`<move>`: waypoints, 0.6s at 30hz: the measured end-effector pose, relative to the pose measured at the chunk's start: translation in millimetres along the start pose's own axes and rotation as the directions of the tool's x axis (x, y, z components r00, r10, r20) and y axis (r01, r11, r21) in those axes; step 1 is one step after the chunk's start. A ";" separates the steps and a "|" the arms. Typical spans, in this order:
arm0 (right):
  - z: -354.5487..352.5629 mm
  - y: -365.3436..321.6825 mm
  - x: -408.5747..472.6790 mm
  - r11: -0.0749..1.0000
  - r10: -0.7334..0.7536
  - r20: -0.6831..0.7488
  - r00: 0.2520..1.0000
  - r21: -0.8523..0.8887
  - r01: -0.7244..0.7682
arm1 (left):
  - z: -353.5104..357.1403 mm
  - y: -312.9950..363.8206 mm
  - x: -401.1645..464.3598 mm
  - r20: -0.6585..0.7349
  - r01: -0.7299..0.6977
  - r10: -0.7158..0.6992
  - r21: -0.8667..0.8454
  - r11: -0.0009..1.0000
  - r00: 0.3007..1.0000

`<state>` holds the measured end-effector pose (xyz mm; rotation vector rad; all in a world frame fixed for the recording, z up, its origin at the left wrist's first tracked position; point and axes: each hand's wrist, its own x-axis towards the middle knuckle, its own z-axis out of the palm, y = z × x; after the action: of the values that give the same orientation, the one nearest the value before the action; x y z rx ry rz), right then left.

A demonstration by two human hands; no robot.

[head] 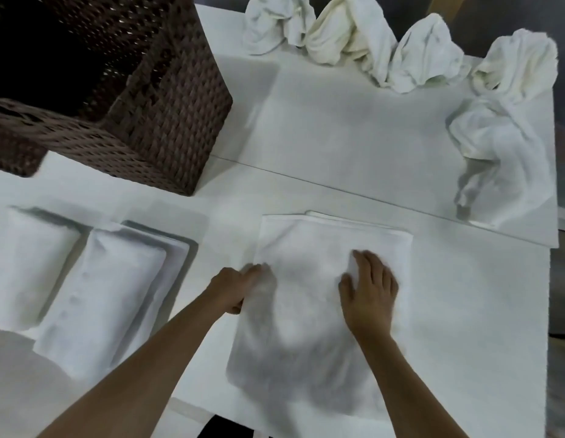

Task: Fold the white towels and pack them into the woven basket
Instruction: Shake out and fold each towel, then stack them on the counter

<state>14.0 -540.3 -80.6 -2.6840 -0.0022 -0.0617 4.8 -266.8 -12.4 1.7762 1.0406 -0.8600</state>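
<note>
White counter (464,295), seam across middle. Half-folded white towel (322,248) near front edge: left hand (240,287) pinches its left edge, right hand (368,289) presses flat, fingers spread. Brown woven basket (155,121) far-left.

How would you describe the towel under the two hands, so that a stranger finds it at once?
Start at the brown woven basket at the table's far left, then look right and nearer to the person. The flat white towel lies there, the right hand flat on it, the left hand at its left edge. Unlike the crumpled towels behind, it is smooth and rectangular.

White table (354,128) bears towels (325,279) and woven basket (167,128).
</note>
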 end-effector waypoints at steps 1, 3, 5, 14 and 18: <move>5.0 3.2 -6.1 1.000 -0.025 0.009 1.000 -0.009 0.025 | 2.5 1.5 -2.1 0.065 0.031 -0.024 -0.099 0.995 0.998; 9.7 7.5 -11.4 0.998 -0.061 0.010 0.998 -0.020 0.061 | 6.2 8.4 -4.8 0.165 0.071 -0.034 -0.226 0.972 0.986; 9.9 7.6 -10.7 0.997 -0.070 0.013 0.997 -0.037 0.070 | 8.9 17.6 -5.6 0.227 0.109 -0.027 -0.356 0.928 0.973; 9.1 6.2 -9.4 0.997 -0.052 0.039 0.998 -0.061 0.054 | -1.4 53.8 8.7 0.299 0.084 0.175 -0.688 0.721 0.938; 9.0 6.2 -8.6 0.996 -0.049 0.038 0.998 -0.076 0.052 | -2.7 55.6 12.9 0.292 -0.035 0.228 -0.543 0.839 0.929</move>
<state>5.8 -541.8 -91.8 -2.7620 -0.0807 -0.0298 60.7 -275.1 -3.6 1.1587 0.8068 -0.6787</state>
